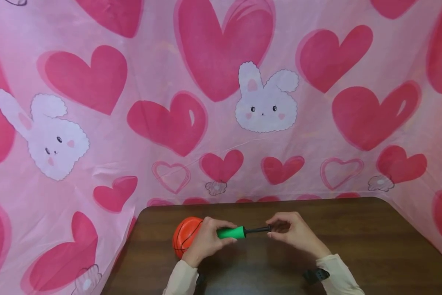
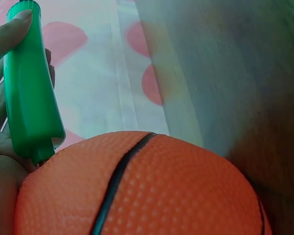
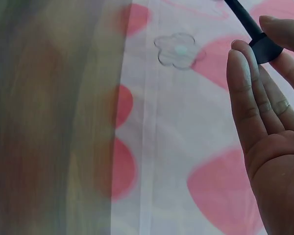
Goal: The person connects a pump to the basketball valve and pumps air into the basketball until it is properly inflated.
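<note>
My left hand (image 1: 207,239) grips the green barrel of a small hand pump (image 1: 232,233), its thumb lying along the barrel in the left wrist view. The pump's lower end meets an orange toy basketball (image 2: 152,186) with black lines, which sits just left of that hand and looks partly deflated in the head view. A black plunger rod (image 1: 255,230) sticks out of the barrel toward the right. My right hand (image 1: 296,232) pinches the rod's black end knob (image 3: 266,49) between thumb and fingers, the other fingers extended.
Both hands work above a dark wood table (image 1: 372,229). Behind it and along its sides hangs a pink cloth (image 1: 150,172) with hearts and white rabbits. A dark strap (image 1: 316,275) sits at my right wrist.
</note>
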Tool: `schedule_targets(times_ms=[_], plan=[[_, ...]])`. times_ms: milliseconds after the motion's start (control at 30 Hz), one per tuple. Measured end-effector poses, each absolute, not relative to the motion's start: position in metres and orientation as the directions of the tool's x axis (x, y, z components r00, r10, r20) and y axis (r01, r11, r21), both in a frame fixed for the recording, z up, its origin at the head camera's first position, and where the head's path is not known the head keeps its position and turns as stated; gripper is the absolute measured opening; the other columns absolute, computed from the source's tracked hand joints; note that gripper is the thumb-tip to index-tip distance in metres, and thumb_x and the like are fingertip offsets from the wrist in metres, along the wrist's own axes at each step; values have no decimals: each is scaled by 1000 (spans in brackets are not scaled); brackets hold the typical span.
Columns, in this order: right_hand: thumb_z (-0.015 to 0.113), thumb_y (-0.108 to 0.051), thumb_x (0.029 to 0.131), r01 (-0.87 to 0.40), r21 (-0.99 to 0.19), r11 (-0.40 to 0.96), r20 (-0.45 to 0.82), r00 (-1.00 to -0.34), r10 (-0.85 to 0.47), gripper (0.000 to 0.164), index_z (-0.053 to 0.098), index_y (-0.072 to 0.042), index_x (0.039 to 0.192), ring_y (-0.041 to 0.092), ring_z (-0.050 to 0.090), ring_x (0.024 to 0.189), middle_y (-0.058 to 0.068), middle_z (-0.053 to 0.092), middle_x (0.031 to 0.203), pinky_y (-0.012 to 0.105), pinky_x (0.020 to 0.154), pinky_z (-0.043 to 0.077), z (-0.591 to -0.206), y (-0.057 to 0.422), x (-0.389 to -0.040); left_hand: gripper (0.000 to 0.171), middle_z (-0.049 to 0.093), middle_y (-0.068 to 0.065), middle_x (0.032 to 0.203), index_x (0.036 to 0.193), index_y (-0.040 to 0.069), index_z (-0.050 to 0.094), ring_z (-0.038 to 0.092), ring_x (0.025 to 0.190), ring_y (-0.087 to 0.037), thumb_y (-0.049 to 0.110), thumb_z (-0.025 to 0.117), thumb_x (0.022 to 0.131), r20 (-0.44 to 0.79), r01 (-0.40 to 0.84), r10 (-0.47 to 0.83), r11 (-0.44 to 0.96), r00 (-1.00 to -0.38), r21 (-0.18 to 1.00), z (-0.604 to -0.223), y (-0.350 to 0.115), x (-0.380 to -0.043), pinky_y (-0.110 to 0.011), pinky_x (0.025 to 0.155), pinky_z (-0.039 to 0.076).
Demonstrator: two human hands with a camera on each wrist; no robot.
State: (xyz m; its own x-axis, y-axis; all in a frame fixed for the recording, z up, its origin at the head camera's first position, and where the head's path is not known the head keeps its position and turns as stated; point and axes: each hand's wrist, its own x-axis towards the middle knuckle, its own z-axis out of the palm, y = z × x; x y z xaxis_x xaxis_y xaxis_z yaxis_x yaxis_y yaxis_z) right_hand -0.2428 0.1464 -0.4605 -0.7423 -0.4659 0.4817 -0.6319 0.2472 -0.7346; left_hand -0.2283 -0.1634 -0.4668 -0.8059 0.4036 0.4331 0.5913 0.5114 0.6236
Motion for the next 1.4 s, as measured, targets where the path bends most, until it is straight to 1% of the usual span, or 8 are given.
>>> schedule_targets(times_ms=[133, 333, 567, 833, 967, 1133, 1233, 1400], plan=[[86, -1, 81, -637, -730, 248, 498, -744, -445, 26, 77, -13, 102, 5, 72, 75, 10, 77, 87, 27, 68, 62, -456, 164, -241, 30, 82, 4, 101, 109, 19, 83, 70, 87, -2, 15, 91, 80, 427, 587, 403, 512, -809, 627, -465, -165, -229, -23, 79, 59], [84, 3, 81, -626, -737, 253, 496, -756, -427, 27, 77, -11, 103, 6, 72, 75, 9, 77, 87, 26, 69, 61, -451, 181, -239, 30, 81, 4, 104, 111, 18, 83, 70, 89, -3, 16, 91, 81, 407, 573, 407, 511, -818, 640, -464, -166, -230, -24, 81, 59], [84, 4, 80, -630, -733, 254, 504, -755, -419, 27, 76, -10, 101, 4, 72, 75, 9, 76, 86, 25, 69, 60, -451, 182, -237, 30, 81, 6, 104, 111, 20, 82, 68, 89, -2, 20, 90, 82, 402, 570, 409, 514, -820, 641, -465, -165, -230, -24, 80, 58], [84, 4, 80, -637, -733, 237, 516, -749, -416, 26, 77, -8, 102, 3, 72, 76, 11, 77, 88, 24, 69, 61, -454, 180, -237, 29, 81, 5, 103, 109, 19, 83, 67, 86, -2, 17, 90, 81, 384, 550, 400, 510, -832, 661, -467, -164, -229, -23, 79, 57], [84, 4, 80, -650, -724, 231, 529, -738, -420, 25, 78, -7, 102, 2, 72, 77, 12, 77, 89, 23, 70, 61, -454, 174, -238, 28, 81, 5, 102, 108, 19, 83, 66, 85, -2, 16, 90, 81, 372, 535, 392, 508, -842, 675, -467, -164, -229, -23, 77, 57], [85, 2, 80, -645, -736, 207, 523, -735, -431, 24, 79, -4, 103, 3, 71, 77, 13, 77, 88, 24, 70, 61, -456, 154, -243, 28, 81, 5, 102, 108, 19, 83, 66, 85, -2, 19, 90, 82, 362, 521, 382, 518, -850, 679, -466, -165, -229, -23, 77, 56], [87, -1, 80, -629, -748, 210, 500, -743, -444, 25, 80, -5, 103, 4, 71, 76, 13, 78, 89, 26, 70, 62, -460, 139, -245, 28, 82, 5, 103, 108, 19, 83, 67, 86, -2, 19, 90, 81, 361, 517, 375, 526, -854, 675, -465, -166, -229, -22, 77, 56], [88, -9, 81, -588, -775, 233, 438, -764, -473, 25, 81, -10, 105, 5, 70, 76, 9, 78, 92, 27, 71, 63, -465, 113, -247, 29, 82, 3, 102, 108, 18, 84, 68, 85, -2, 18, 91, 80, 377, 531, 376, 534, -846, 658, -465, -167, -229, -22, 77, 57]])
